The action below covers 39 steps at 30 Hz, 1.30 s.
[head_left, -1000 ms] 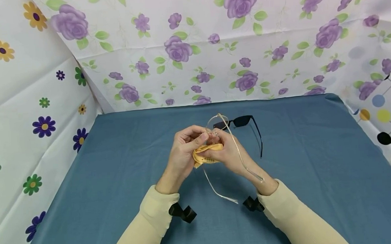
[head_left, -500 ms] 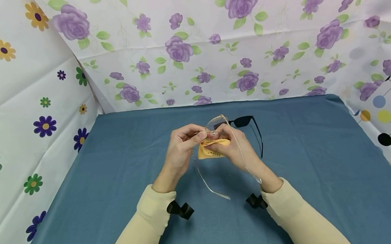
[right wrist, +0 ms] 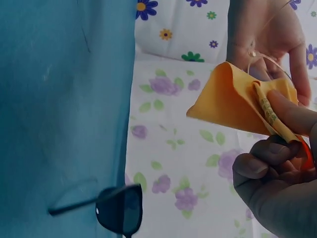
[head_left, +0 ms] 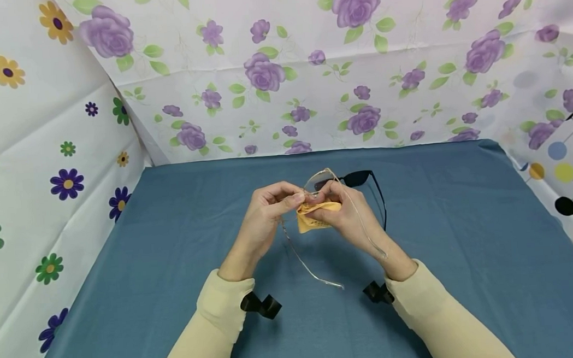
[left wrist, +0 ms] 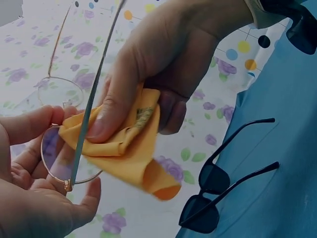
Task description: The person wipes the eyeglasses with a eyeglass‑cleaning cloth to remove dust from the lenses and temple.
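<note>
A pair of thin gold-rimmed eyeglasses (left wrist: 72,184) is held up between the two hands, its clear temples hanging toward the body. My left hand (head_left: 264,216) pinches the frame near the bridge with thumb and fingers. My right hand (head_left: 350,216) grips a folded yellow cloth (left wrist: 124,134) with printed lettering, thumb on top. In the left wrist view the cloth lies against one lens, and a loose corner hangs below. The right wrist view shows the cloth (right wrist: 237,96) spread from the right thumb toward the left hand (right wrist: 270,34); most of the eyeglasses are hidden there.
Black sunglasses (head_left: 357,178) with dark lenses lie on the blue tablecloth (head_left: 195,217) just behind the right hand, temples unfolded. Floral sheets (head_left: 262,109) hang at the back and sides of the table. Black camera mounts (head_left: 262,305) sit at the wrists.
The right hand and yellow cloth have shifted slightly to the right. The cloth now hangs flatter, and the eyeglasses' temples have swung a little. The left hand keeps its pinch.
</note>
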Each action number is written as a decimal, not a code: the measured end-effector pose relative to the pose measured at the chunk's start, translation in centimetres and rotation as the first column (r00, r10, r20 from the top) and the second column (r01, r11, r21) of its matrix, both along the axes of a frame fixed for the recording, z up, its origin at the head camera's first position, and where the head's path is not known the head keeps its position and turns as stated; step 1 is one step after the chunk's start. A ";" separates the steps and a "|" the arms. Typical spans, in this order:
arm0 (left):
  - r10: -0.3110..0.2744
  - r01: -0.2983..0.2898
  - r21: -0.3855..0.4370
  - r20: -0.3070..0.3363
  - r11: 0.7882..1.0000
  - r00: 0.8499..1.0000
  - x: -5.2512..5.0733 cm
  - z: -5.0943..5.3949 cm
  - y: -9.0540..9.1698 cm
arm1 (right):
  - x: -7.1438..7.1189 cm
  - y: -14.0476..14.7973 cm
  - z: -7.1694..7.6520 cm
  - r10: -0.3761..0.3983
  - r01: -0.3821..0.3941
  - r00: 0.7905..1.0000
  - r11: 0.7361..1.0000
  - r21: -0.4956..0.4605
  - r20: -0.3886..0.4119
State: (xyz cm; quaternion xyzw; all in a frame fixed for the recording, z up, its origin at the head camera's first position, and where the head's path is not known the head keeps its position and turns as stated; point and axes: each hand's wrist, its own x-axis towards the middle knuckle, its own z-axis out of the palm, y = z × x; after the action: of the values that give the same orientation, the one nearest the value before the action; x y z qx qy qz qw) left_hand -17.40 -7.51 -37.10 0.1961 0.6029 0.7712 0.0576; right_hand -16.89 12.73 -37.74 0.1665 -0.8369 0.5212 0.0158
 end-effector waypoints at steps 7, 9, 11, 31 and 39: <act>0.035 -0.036 -0.039 -0.023 0.999 0.999 -0.2 0.2 -0.3 | -0.4 0.9 0.5 -0.005 0.005 0.999 1.000 -0.011 0.032; 0.047 -0.048 -0.044 -0.026 0.998 0.999 -0.2 0.3 -0.4 | -0.5 1.0 0.5 -0.009 0.009 0.999 1.000 -0.011 0.031; 0.056 -0.057 -0.045 -0.024 0.997 0.998 -0.3 0.4 -0.5 | -0.6 1.1 0.7 -0.022 0.022 0.999 1.000 -0.001 0.024; 0.098 -0.102 -0.145 -0.034 0.984 0.995 -1.3 0.1 -2.3 | -2.4 4.4 1.3 0.017 -0.027 0.997 0.989 0.146 0.073; 0.057 -0.064 -0.244 -0.034 0.968 0.998 -2.6 1.0 -4.1 | -3.0 7.9 2.1 -0.022 0.008 0.997 0.982 0.189 0.071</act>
State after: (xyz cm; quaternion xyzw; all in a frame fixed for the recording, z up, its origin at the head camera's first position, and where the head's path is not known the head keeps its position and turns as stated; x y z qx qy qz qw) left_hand -19.99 -11.58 -36.07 0.1794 0.6999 0.6895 0.0497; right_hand -19.85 20.60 -35.65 0.1418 -0.8838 0.4451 -0.0266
